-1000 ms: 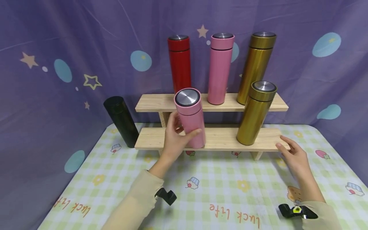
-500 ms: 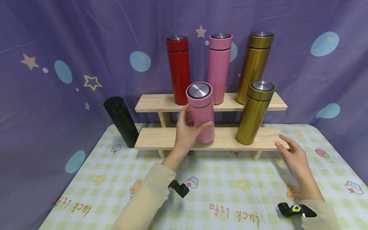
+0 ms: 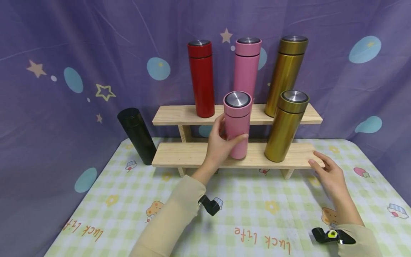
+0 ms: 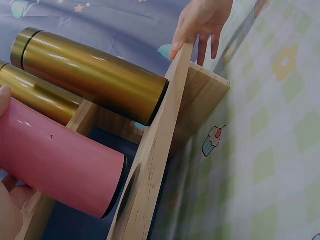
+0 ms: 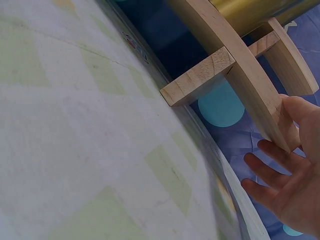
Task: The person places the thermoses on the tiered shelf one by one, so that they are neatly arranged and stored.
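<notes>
My left hand (image 3: 219, 144) grips a pink thermos (image 3: 238, 125) by its body, thumb across the front. In the left wrist view the base of this pink thermos (image 4: 65, 160) is close over the lower board, which shows a dark shadow beneath it. A gold thermos (image 3: 284, 132) stands on the lower board to its right. At the right end of the two-tier wooden shelf (image 3: 179, 154), my right hand (image 3: 330, 178) pinches the lower board, thumb on top and index finger underneath. The right wrist view shows this hand (image 5: 292, 170) with its other fingers spread below the board.
On the upper tier stand a red thermos (image 3: 203, 82), a taller pink thermos (image 3: 246, 67) and a taller gold thermos (image 3: 287, 75). A black thermos (image 3: 136, 134) stands on the checkered tablecloth (image 3: 244, 214), left of the shelf. A purple curtain (image 3: 106, 43) hangs behind.
My left hand has carried the pink thermos to the right along the lower board, now in front of the taller pink thermos. The right hand has stayed at the board's end.
</notes>
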Action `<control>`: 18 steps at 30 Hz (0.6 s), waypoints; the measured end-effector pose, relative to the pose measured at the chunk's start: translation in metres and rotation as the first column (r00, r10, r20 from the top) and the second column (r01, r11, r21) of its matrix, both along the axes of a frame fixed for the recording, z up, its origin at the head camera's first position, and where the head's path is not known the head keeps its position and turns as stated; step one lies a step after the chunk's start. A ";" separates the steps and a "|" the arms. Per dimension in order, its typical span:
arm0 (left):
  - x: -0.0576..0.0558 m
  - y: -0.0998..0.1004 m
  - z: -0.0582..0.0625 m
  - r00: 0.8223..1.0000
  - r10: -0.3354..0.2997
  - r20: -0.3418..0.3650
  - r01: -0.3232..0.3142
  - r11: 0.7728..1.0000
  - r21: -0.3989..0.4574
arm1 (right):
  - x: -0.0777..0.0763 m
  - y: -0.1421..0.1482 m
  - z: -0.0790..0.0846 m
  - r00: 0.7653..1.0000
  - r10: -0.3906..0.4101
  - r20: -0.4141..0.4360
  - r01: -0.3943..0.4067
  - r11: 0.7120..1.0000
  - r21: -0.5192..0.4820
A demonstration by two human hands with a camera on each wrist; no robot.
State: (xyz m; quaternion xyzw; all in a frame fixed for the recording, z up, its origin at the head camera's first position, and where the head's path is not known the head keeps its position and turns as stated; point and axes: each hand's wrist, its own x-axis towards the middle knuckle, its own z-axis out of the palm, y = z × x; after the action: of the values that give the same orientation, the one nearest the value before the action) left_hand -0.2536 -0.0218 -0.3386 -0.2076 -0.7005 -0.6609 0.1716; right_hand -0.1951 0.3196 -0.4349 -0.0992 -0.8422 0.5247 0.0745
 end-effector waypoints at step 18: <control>-0.008 0.026 -0.003 0.997 0.000 0.072 0.002 0.999 -0.041 | -0.001 0.001 -0.001 1.000 0.010 -0.007 -0.011 1.000 -0.025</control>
State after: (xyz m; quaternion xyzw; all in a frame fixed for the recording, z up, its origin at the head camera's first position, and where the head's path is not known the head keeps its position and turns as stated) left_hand -0.2615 0.0041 -0.3414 -0.1877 -0.7195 -0.6535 0.1418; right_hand -0.1958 0.3208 -0.4358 -0.0938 -0.8358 0.5360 0.0734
